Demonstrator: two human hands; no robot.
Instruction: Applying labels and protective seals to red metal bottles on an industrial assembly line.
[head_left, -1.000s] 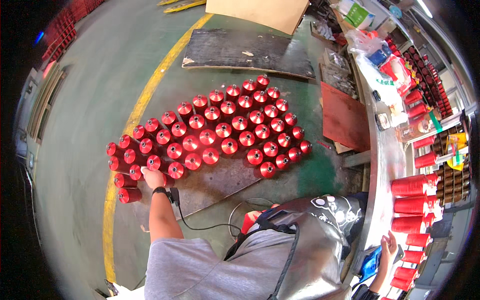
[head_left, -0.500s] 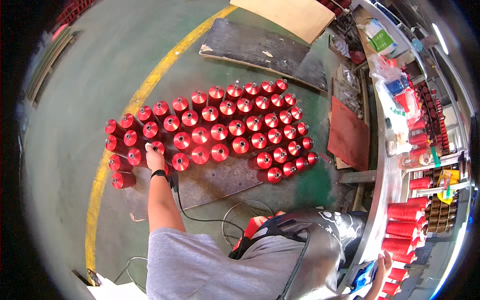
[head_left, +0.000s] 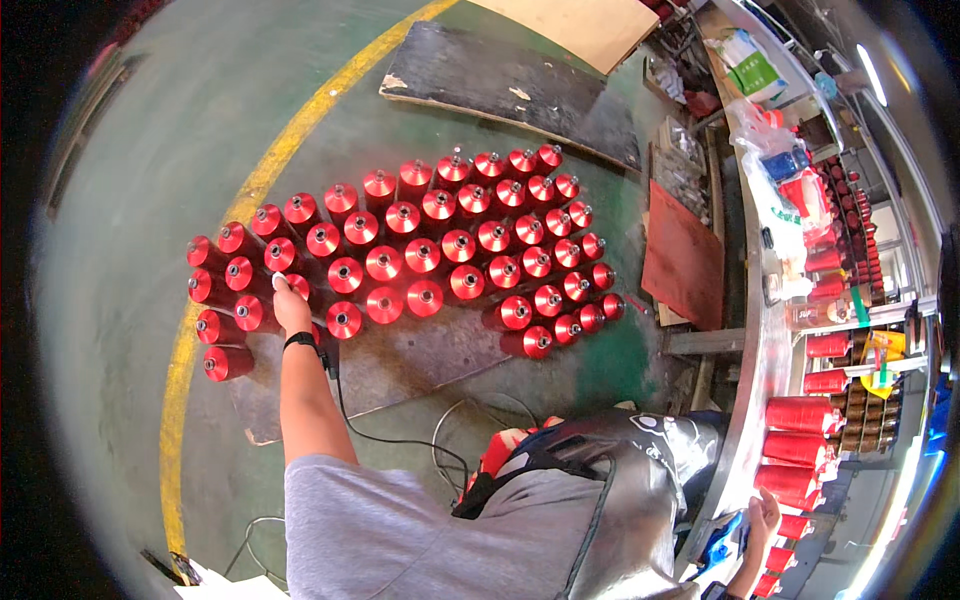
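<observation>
A large group of red thread spools is being kept standing in slanted rows on a dark board laid on the green floor. The left hand is being stretched forward from the lower edge and laid on a spool near the left end of the group, with the fingers curled down over its top; whether it is actually being gripped cannot be told. A dark band is being worn at that wrist, and a thin black cable is being trailed from it across the board toward the body.

One spool is being left lying on its side at the board's near left corner, just beside the standing ones. A yellow line is being crossed by the left end of the rows.

The right hand is being held low at the lower right, near a metal bench edge and a rack of more red spools; its fingers are seen too small for their state to be told.
</observation>
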